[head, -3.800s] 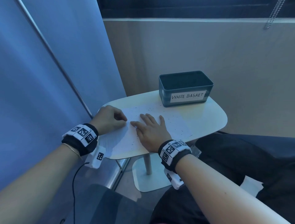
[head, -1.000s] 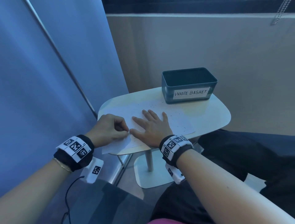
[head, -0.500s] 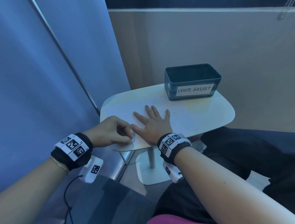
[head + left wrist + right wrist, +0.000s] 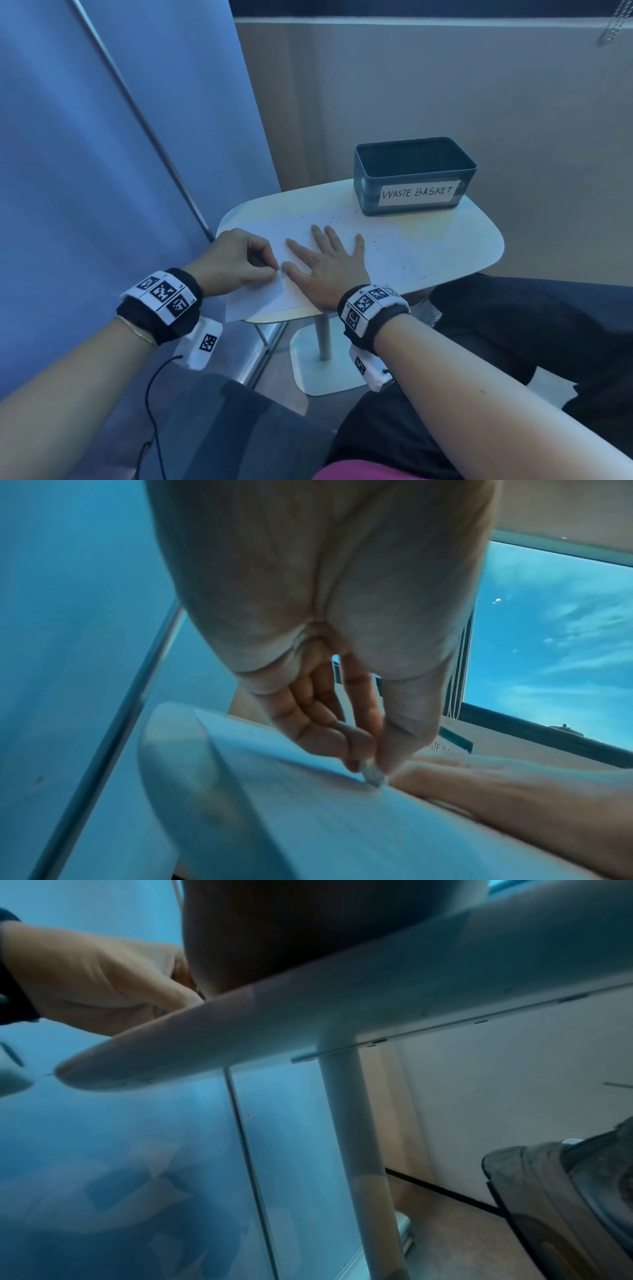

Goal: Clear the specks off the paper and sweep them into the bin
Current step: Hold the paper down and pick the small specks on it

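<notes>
Table underside (left hand beyond)

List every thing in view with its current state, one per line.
paper: flat on the table, speckled, near-left corner overhanging
specks: scattered on paper
waste basket: upright, open-topped
left hand: pinching a small whitish object against paper
right hand: flat on paper
table: bearing paper and basket

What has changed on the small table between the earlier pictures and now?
The left hand moved toward the near edge and now pinches a small pale object against the speckled white paper sheet, next to the right thumb. The paper's near-left corner now overhangs the rounded white table. The right hand stays flat on the paper; the dark green bin labelled WASTE BASKET has not moved.
</notes>
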